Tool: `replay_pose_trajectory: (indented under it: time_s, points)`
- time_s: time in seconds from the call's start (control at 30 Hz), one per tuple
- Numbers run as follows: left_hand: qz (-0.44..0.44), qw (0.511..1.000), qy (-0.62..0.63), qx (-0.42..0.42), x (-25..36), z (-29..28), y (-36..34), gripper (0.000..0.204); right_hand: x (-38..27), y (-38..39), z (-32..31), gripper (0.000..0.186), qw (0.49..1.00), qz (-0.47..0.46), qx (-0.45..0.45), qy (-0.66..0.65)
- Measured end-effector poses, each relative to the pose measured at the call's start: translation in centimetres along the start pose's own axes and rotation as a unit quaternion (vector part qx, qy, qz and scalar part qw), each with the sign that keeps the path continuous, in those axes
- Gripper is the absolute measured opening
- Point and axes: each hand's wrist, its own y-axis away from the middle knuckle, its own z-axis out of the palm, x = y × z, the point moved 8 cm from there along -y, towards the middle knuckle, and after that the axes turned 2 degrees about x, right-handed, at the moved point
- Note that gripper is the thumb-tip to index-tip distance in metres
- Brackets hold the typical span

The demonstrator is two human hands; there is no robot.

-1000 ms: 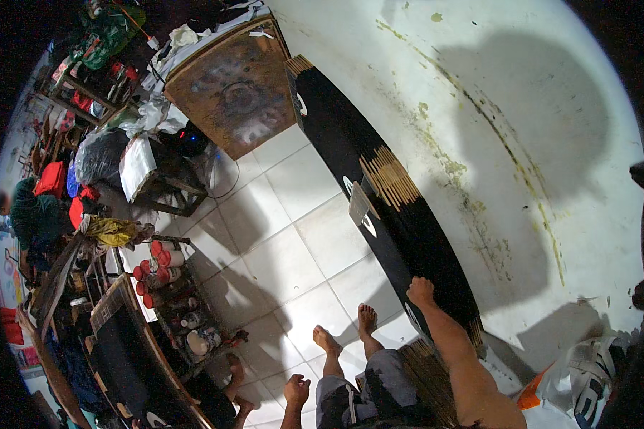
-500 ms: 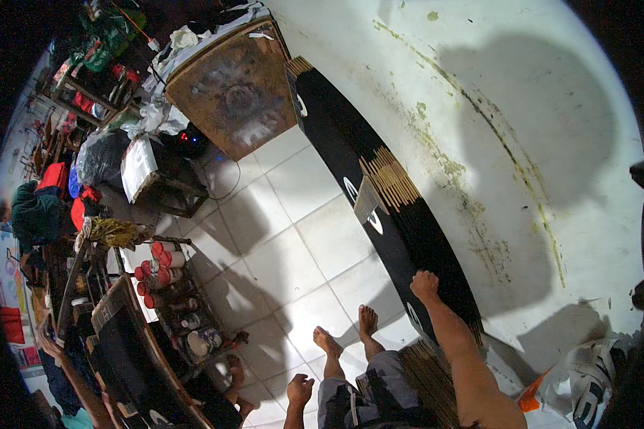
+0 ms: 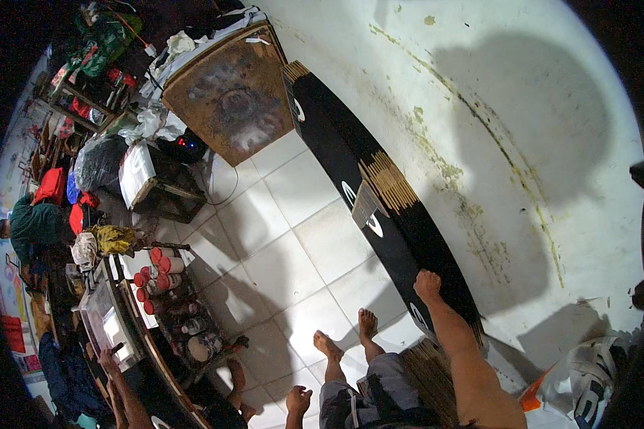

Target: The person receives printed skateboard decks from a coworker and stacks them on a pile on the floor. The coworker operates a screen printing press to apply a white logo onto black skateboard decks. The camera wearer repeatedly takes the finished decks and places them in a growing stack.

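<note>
Fingers, right side: curled into a fist, the right hand (image 3: 428,284) at the near part of the black row's top; I cannot tell whether they grip an edge.
Fingers, left side: loosely bent, the left hand (image 3: 298,398) low beside the person's left knee; how far they close I cannot tell.
Black row: a long, low row of thin black boards with tan edges (image 3: 408,239), between the tiled floor and the wall, ahead and to the right of the person's feet.
Long axis: slanting from the far upper left to the near lower right, its far end close to a brown panel, its near end by the right forearm.
Marks: white ovals (image 3: 348,191) along the side facing the floor; a tan striped patch (image 3: 388,179) around mid-length.
Small panel: a flat grey-brown rectangular piece (image 3: 367,205), tilted against the row's side near two ovals.
Floor: pale square tiles (image 3: 329,239), crossed by soft shadows.
Wall: white plaster (image 3: 479,43) with yellow-green stains and a large dark shadow.
Far end: a stained brown square panel (image 3: 229,93), with white cloths above it.
Left side: red-lidded jars (image 3: 168,264) on a dark rack; beyond them, a co-worker's hand (image 3: 109,363) at a pale framed sheet (image 3: 107,322).
Lower right: a clear and white plastic bag (image 3: 579,386) by the wall.
</note>
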Motion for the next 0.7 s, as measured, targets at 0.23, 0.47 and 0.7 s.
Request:
replay_pose_trajectory:
  time_s: [0.23,0.47,0.7]
  points:
    - [0.032,0.999,0.020,0.032,0.5,-1.0,-1.2,0.036,-1.1,0.6,-1.4,0.010,1.000,-0.005,-0.007,-0.029]
    - [0.000,1.000,0.015,0.003,-0.2,-0.8,-1.3,0.036,-1.0,0.8,-2.4,0.017,1.000,0.013,-0.003,0.014]
    - [0.002,0.999,0.033,-0.014,-0.4,-0.4,-0.8,0.039,-2.3,4.4,-7.2,0.025,0.997,0.042,0.033,-0.059]
